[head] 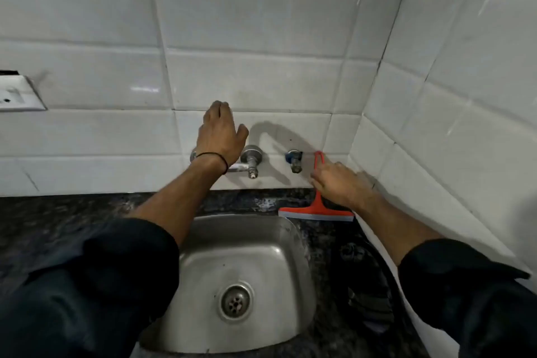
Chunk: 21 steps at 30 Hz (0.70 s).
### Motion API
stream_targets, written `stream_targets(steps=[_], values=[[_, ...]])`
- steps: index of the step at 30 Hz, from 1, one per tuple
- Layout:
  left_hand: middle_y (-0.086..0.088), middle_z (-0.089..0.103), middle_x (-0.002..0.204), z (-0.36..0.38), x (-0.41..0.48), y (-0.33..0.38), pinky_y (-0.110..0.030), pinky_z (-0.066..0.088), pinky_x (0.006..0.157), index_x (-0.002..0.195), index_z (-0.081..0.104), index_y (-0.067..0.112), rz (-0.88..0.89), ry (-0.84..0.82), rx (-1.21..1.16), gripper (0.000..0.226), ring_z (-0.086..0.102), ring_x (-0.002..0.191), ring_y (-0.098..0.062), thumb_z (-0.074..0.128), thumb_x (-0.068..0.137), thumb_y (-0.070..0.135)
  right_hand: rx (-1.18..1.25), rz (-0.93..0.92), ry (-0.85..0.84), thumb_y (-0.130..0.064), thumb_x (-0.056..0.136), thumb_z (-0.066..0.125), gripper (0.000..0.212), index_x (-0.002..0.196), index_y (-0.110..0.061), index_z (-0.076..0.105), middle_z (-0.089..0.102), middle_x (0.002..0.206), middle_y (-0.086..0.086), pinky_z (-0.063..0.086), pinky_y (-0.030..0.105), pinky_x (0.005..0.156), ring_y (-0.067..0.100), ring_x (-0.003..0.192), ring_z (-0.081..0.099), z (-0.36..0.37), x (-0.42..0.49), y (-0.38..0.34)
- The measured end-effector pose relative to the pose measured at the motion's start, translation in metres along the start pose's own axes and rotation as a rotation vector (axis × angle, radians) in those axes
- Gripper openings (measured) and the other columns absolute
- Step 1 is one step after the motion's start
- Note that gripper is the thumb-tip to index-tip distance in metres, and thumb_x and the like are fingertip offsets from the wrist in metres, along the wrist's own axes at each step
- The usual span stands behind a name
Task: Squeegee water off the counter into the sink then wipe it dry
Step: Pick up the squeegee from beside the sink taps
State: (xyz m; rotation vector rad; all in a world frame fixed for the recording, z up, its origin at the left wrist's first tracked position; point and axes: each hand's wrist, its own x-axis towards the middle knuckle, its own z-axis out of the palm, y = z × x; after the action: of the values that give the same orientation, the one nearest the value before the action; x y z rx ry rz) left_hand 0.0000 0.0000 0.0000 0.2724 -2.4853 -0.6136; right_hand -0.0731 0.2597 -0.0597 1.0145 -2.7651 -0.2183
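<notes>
The right hand [341, 187] lies over the handle of the red squeegee [315, 211], its fingers curling round the stem so that the handle's loop shows above the fingertips and the rest runs out below the palm. The squeegee stands tilted against the tiled wall [261, 38], with its blade resting on the dark speckled counter [72, 212] just below the hand, at the back right corner of the steel sink [203, 256]. Just left of the fingers a blue-capped valve [294, 158] sticks out of the wall, and further left sits the chrome tap [251, 158]. Beyond that the left hand [220, 135] is raised against the wall above the tap, its back to the camera and its fingers bent forward out of view — whether it holds anything cannot be told. A thin black band [215, 157] circles that wrist. Nearer than both hands, the sink's drain [235, 301] lies between the two dark-sleeved forearms. Far to the left of the left hand, a white socket plate [17, 93] is on the wall.
</notes>
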Motion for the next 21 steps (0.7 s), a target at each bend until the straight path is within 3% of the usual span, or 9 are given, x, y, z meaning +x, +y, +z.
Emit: stream_targets(steps=[2, 5, 7, 9, 13, 17, 21], values=[[-0.018, 0.031, 0.151, 0.013, 0.009, -0.001, -0.047, 0.04, 0.103, 0.144, 0.029, 0.0, -0.043, 0.019, -0.059, 0.055, 0.039, 0.132, -0.038, 0.047, 0.094, 0.012, -0.1, -0.072, -0.112, -0.018, 0.096, 0.038, 0.033, 0.117, -0.013, 0.064, 0.06, 0.122, 0.01, 0.033, 0.041, 0.104, 0.034, 0.125, 0.046, 0.018, 0.009, 0.007], [-0.015, 0.029, 0.153, 0.028, 0.01, 0.0, -0.04, 0.043, 0.089, 0.145, 0.029, 0.003, -0.097, 0.103, -0.152, 0.058, 0.051, 0.116, -0.041, 0.036, 0.089, -0.008, -0.21, -0.228, -0.184, -0.018, 0.087, 0.039, 0.047, 0.128, -0.016, 0.06, 0.054, 0.135, 0.006, 0.027, 0.041, 0.112, 0.03, 0.134, 0.039, 0.058, 0.028, 0.028], [-0.015, 0.03, 0.153, 0.032, 0.009, 0.002, -0.039, 0.042, 0.081, 0.144, 0.032, 0.004, -0.105, 0.158, -0.141, 0.057, 0.055, 0.108, -0.042, 0.035, 0.089, -0.01, -0.336, -0.336, -0.186, -0.015, 0.091, 0.045, 0.042, 0.13, -0.015, 0.061, 0.054, 0.139, 0.008, 0.021, 0.046, 0.118, 0.031, 0.138, 0.038, 0.079, 0.042, 0.036], [-0.014, 0.033, 0.152, 0.037, 0.012, 0.0, -0.039, 0.044, 0.083, 0.143, 0.033, 0.005, -0.098, 0.206, -0.122, 0.054, 0.055, 0.111, -0.04, 0.038, 0.091, -0.009, -0.465, -0.395, -0.199, -0.017, 0.095, 0.047, 0.04, 0.133, -0.017, 0.06, 0.054, 0.14, 0.008, 0.012, 0.049, 0.12, 0.031, 0.141, 0.036, 0.096, 0.056, 0.04], [-0.013, 0.036, 0.151, 0.046, 0.014, -0.006, -0.034, 0.045, 0.09, 0.144, 0.034, 0.006, -0.083, 0.251, -0.106, 0.055, 0.051, 0.123, -0.035, 0.043, 0.091, -0.008, -0.621, -0.325, -0.376, -0.017, 0.097, 0.046, 0.035, 0.125, -0.019, 0.066, 0.064, 0.128, 0.003, -0.008, 0.053, 0.118, 0.032, 0.136, 0.039, 0.109, 0.076, 0.039], [-0.008, 0.036, 0.152, 0.046, 0.014, -0.006, -0.039, 0.048, 0.075, 0.144, 0.035, 0.009, -0.105, 0.276, -0.086, 0.055, 0.056, 0.113, -0.034, 0.044, 0.091, -0.005, -0.682, -0.289, -0.446, -0.019, 0.098, 0.045, 0.031, 0.119, -0.023, 0.068, 0.068, 0.122, 0.001, -0.007, 0.055, 0.119, 0.028, 0.128, 0.047, 0.107, 0.085, 0.033], [-0.005, 0.035, 0.152, 0.047, 0.013, -0.005, -0.034, 0.038, 0.064, 0.143, 0.035, 0.012, -0.103, 0.271, -0.052, 0.054, 0.059, 0.106, -0.033, 0.044, 0.092, -0.002, -0.697, -0.267, -0.402, -0.02, 0.098, 0.045, 0.029, 0.117, -0.021, 0.068, 0.067, 0.124, 0.004, 0.001, 0.053, 0.122, 0.028, 0.125, 0.05, 0.092, 0.087, 0.025]])
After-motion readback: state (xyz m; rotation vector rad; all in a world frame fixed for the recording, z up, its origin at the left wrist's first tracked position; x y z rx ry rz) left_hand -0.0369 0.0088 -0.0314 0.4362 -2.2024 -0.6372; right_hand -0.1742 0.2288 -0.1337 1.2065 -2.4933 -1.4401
